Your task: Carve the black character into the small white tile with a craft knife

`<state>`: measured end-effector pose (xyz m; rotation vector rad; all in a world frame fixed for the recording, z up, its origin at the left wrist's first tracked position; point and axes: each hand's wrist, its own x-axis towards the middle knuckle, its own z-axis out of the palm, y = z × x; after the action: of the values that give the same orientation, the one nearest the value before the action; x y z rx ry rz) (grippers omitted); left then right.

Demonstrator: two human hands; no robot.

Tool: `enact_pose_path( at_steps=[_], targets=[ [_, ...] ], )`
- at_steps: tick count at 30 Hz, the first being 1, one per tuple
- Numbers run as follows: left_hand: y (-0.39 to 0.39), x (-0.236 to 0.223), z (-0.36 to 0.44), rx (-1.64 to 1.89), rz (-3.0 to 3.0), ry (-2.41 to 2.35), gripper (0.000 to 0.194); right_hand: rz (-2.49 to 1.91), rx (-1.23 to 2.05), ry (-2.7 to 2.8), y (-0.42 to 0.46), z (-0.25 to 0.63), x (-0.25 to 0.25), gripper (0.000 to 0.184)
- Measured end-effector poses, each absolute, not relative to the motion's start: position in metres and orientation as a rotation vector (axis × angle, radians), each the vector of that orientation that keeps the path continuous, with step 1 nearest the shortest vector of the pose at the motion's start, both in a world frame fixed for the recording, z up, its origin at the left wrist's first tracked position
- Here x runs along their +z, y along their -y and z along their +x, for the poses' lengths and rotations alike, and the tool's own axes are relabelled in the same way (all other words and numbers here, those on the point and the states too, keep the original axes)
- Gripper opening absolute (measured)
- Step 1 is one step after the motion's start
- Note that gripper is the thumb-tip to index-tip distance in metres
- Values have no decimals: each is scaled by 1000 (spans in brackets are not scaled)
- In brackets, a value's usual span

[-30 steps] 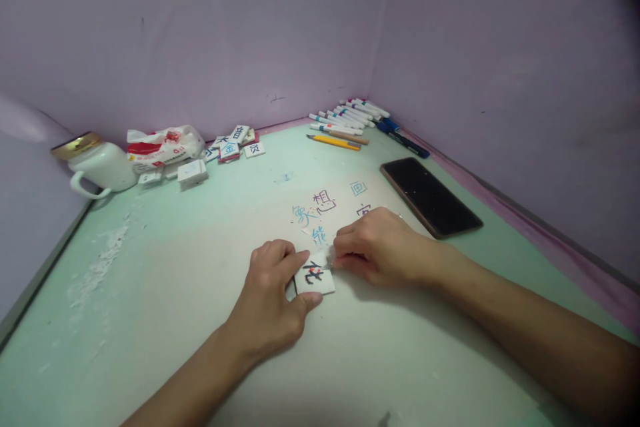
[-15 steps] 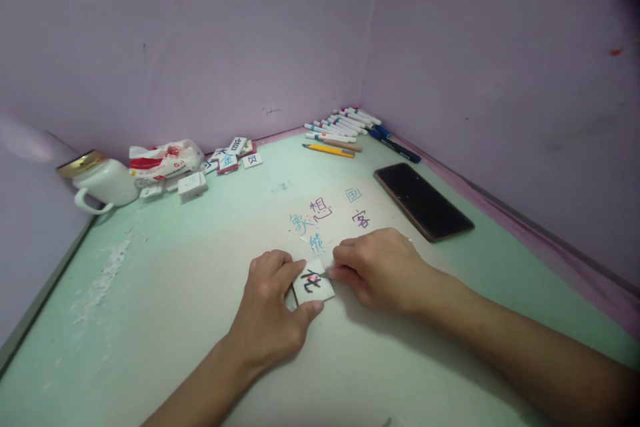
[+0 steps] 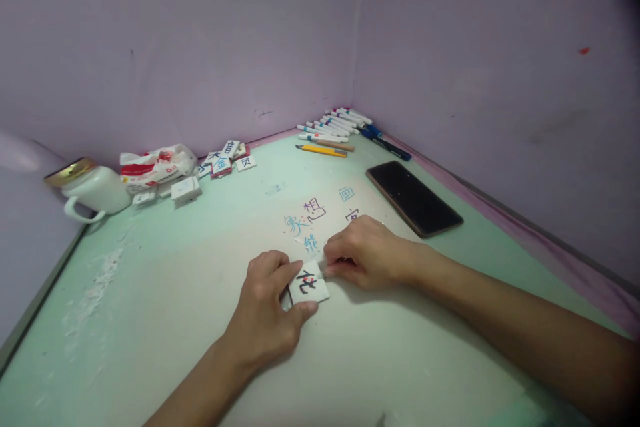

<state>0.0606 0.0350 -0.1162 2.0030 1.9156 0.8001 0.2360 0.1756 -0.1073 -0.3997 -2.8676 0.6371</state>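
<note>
A white square tile (image 3: 313, 291) with a black character and red specks lies on the table in front of me. My left hand (image 3: 267, 307) grips it from the left, thumb on the near edge and fingers on the far edge. At its right edge is my right hand (image 3: 363, 250), fingers closed in a pinch. A small thin blade-like piece (image 3: 321, 271) shows between those fingertips and the tile; its exact kind is hard to make out. Purple and blue characters, such as a purple one (image 3: 313, 209), are written on the table just beyond.
A phone (image 3: 415, 197) lies to the right. White markers (image 3: 333, 125), a yellow pencil-like tool (image 3: 321, 151) and a dark pen (image 3: 393, 147) sit near the corner. Along the back left are character tiles (image 3: 221, 164), a tissue pack (image 3: 157, 167) and a white mug (image 3: 97, 192). White crumbs (image 3: 100, 283) are scattered left.
The view has shifted slightly. My right hand has drawn the thin piece from over the character back to the tile's right edge. My left hand keeps its hold on the tile.
</note>
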Motion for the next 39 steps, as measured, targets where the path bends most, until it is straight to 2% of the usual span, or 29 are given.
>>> enact_pose_path(
  at_steps=[9, 14, 19, 22, 28, 39],
  targets=[
    [-38, -112, 55, 735, 2130, -1804, 28, -418, 635, 2792, -169, 240, -113, 23],
    [-36, -114, 59, 786, 2073, -1878, 29, -626, 462, 2760, -151, 243, -116, 23],
    [-38, -113, 61, 780, 2015, -1873, 25, -564, 328, 2826, -154, 239, -110, 26],
    [-39, -110, 59, 769, 2015, -1838, 21, -451, 392, 2878, -163, 237, -107, 24],
    [-40, -110, 54, 721, 2050, -1812, 31, -329, 563, 2903, -172, 236, -104, 22],
    [-41, -112, 52, 737, 2154, -1792, 34, -400, 675, 2885, -170, 239, -108, 19]
  ],
)
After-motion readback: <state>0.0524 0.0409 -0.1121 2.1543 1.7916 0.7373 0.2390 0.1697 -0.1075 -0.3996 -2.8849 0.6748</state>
